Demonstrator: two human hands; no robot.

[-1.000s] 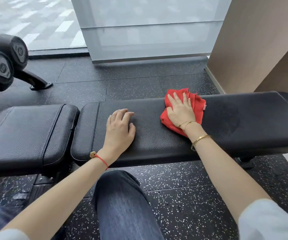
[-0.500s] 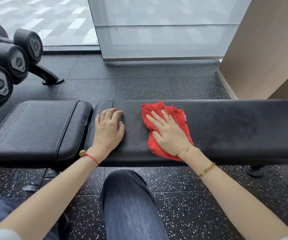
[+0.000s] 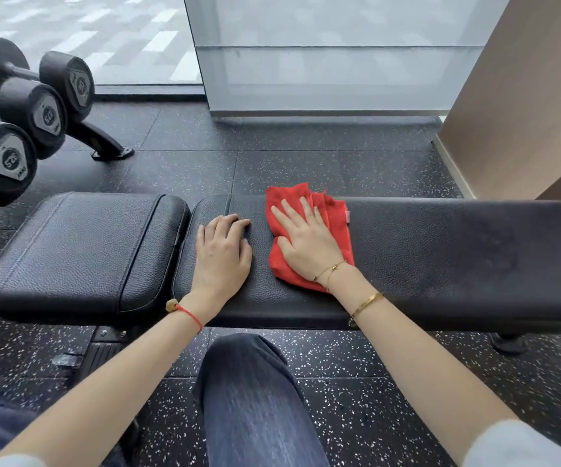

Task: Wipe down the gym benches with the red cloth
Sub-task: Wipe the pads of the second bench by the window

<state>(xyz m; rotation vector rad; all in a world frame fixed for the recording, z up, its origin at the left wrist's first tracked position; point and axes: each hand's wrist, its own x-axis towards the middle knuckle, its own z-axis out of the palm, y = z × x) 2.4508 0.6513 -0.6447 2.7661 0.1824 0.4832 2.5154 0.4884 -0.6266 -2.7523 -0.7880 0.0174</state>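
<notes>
The right hand presses flat, fingers spread, on the red cloth near the long pad's left end – just beside it the left hand rests, fingers loosely curled, on the bench, whose bare pad runs rightward

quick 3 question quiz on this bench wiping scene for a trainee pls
1. True or false: the right hand presses the red cloth flat with straight fingers.
2. Where does the left hand rest? A on the long bench pad; B on the short seat pad; C on the dumbbells
3. Fill in: the cloth lies to the ___ of the left hand.

Key: 1 true; 2 A; 3 right
</notes>
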